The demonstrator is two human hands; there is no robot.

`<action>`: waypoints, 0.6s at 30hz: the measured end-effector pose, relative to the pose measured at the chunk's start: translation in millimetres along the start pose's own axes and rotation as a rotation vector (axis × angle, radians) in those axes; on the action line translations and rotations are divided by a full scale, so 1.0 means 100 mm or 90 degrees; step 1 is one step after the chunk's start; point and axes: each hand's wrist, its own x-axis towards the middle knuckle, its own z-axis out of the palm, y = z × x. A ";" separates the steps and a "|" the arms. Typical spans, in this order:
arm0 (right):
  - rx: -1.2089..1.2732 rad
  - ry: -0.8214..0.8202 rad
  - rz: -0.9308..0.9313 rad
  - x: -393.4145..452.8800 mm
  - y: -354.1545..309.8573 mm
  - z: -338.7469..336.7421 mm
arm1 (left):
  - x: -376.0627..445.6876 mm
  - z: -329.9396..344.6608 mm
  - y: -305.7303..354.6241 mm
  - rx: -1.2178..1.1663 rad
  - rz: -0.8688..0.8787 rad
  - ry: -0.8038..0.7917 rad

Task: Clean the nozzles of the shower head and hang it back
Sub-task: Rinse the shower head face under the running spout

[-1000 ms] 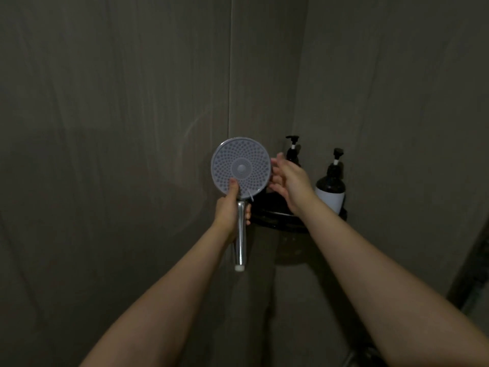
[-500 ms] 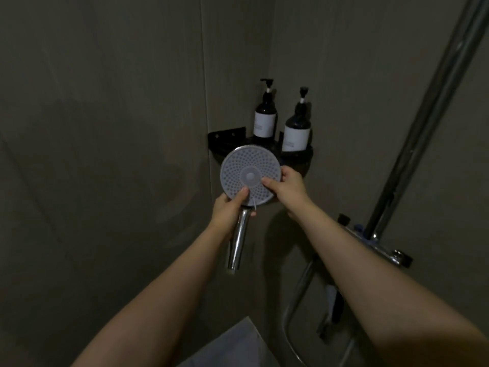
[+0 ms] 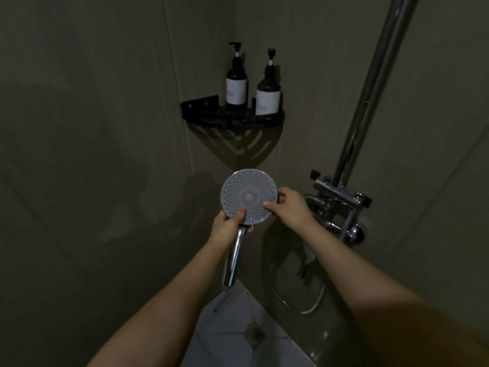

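The shower head (image 3: 249, 196) is up in mid-air below the corner shelf (image 3: 232, 120), round pale face dotted with nozzles turned to the camera, chrome handle angling down. Left hand (image 3: 228, 227) wraps the neck, thumb on the lower face. Right hand (image 3: 288, 207) grips the right rim, thumb pressed on the nozzles. Two dark pump bottles (image 3: 236, 83) stand on the shelf; chrome mixer valve (image 3: 341, 197) to the right.

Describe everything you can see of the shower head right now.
The shower head has a round, pale face dotted with rings of small nozzles around a plain centre disc, on a shiny chrome handle pointing down. It is held upright, facing the camera. The left hand grips its neck, thumb on the face; the right hand holds its right rim.
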 end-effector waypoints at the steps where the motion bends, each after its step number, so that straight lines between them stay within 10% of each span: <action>1: -0.002 0.014 0.012 -0.04 0.04 -0.01 | -0.04 -0.02 -0.02 -0.003 -0.011 -0.010; 10: 0.069 0.056 0.094 -0.39 0.26 -0.04 | -0.20 -0.23 -0.19 0.041 -0.062 -0.033; 18: 0.244 -0.127 0.155 -0.43 0.22 0.13 | -0.18 0.01 -0.12 -0.114 -0.024 -0.115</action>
